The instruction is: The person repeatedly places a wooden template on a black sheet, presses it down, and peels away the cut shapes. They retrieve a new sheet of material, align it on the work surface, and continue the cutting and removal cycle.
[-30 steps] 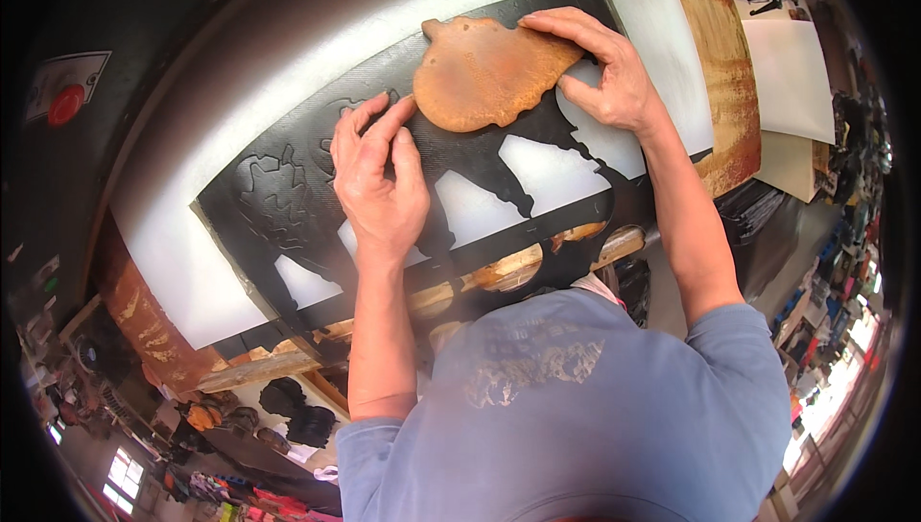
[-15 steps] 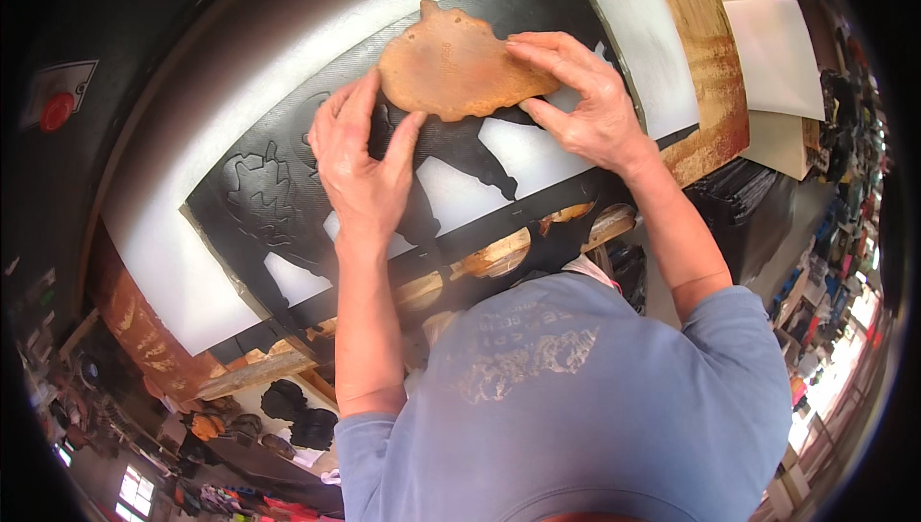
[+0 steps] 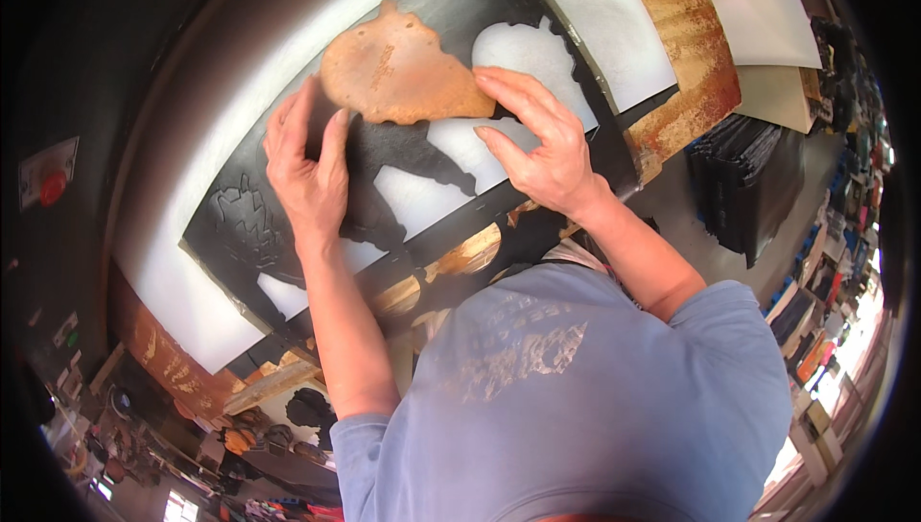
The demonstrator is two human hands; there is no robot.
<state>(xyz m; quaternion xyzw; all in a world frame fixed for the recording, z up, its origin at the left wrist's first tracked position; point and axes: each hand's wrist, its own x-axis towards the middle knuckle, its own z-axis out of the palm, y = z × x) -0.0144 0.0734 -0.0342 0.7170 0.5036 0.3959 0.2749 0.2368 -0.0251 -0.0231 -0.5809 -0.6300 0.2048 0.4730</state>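
Between my two hands is a rust-brown cutting die point(image 3: 408, 66), a flat plate with a wavy edge, a small tab at the top and little holes. My left hand point(image 3: 309, 162) holds its left end, with the thumb at the lower edge. At the tapered right end, my right hand point(image 3: 547, 133) has the fingertips on the die and the thumb below it. Under the die lies a black textured rubber sheet point(image 3: 379, 162) with several cut-outs. I cannot tell whether the die touches the sheet. Wavy outlines point(image 3: 245, 215) mark the sheet's left part.
The sheet lies on a white board point(image 3: 197, 316) over a worn brown wooden base point(image 3: 686, 42). A dark machine wall with a red button point(image 3: 53, 186) stands at left. Stacked black sheets point(image 3: 748, 177) are at right, below pale sheets point(image 3: 758, 9). Dark cut pieces point(image 3: 309, 409) lie at lower left.
Both hands have shifted left across the sheet with the die. A wavy cut-out that the die and right hand mostly covered now shows to the right of the die. The view has also shifted.
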